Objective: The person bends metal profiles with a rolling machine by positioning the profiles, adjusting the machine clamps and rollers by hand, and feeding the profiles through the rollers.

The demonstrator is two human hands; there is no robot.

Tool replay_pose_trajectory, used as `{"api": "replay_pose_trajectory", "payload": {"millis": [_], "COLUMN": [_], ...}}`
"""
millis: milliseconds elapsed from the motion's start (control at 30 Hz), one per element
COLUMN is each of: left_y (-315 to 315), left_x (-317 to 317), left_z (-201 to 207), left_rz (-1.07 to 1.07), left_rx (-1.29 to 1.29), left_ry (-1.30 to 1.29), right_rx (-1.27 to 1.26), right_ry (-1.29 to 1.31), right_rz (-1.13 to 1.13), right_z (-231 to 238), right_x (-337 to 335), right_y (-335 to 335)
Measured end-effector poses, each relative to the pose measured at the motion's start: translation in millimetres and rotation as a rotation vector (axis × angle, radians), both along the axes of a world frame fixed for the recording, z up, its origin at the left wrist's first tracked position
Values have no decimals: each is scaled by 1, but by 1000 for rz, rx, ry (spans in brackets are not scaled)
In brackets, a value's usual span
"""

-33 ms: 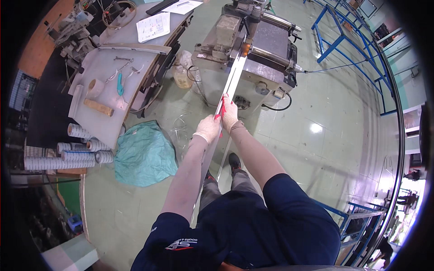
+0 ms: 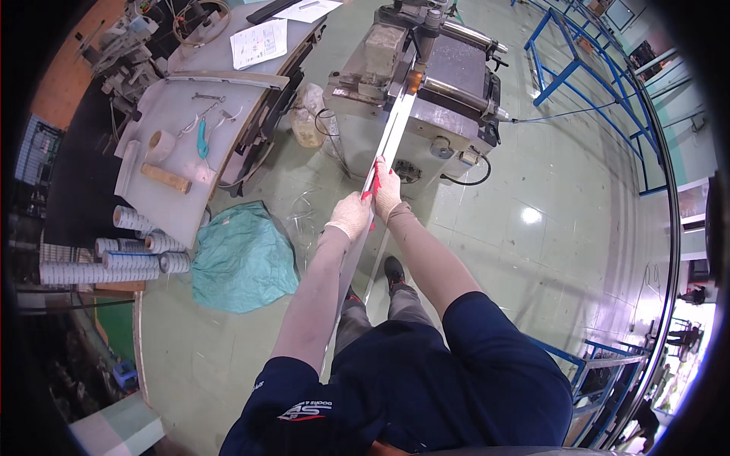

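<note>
A long, narrow white profile bar (image 2: 394,129) runs from between my hands up into a grey metal machine (image 2: 456,68). Its far end lies beside the machine's clamp cylinders, where an orange glow (image 2: 414,79) shows. My left hand (image 2: 350,215), in a pale glove, is closed around the bar's near part. A little farther along, my right hand (image 2: 387,188) grips the same bar from its right side. Red material shows at the fingers of both hands. The bar's near end continues down beside my left forearm, which partly hides it.
At left, a worktable (image 2: 220,137) carries a wrench (image 2: 208,97), a teal-handled tool (image 2: 202,140), a tape roll (image 2: 160,147) and papers (image 2: 258,44). A green sack (image 2: 243,258) lies on the floor near several striped rolls (image 2: 99,272). Blue frames (image 2: 559,82) stand at right. A cable crosses toward them.
</note>
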State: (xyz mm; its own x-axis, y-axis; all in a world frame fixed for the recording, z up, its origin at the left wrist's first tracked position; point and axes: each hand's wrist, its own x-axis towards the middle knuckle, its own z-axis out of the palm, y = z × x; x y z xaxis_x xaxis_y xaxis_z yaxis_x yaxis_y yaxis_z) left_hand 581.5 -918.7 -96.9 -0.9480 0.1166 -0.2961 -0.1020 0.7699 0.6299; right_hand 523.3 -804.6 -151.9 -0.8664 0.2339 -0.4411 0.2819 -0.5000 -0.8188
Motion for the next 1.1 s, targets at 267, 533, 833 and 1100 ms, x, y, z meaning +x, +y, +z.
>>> {"api": "replay_pose_trajectory", "payload": {"millis": [267,533,833,1100], "left_y": [-10,-16,-21,-25], "left_x": [18,30,49,58], "left_z": [-2,2,10,5], "left_rz": [1,-8,32,32], "left_rx": [2,19,23,33], "left_ry": [10,-3,-51,-34], "right_rx": [-16,-28,-58,7], "right_ry": [26,46,31,4], "right_rz": [-7,-20,-30,-8], "right_z": [1,-3,-4,2], "right_x": [16,27,44,56], "right_y": [-11,-15,-21,-24]}}
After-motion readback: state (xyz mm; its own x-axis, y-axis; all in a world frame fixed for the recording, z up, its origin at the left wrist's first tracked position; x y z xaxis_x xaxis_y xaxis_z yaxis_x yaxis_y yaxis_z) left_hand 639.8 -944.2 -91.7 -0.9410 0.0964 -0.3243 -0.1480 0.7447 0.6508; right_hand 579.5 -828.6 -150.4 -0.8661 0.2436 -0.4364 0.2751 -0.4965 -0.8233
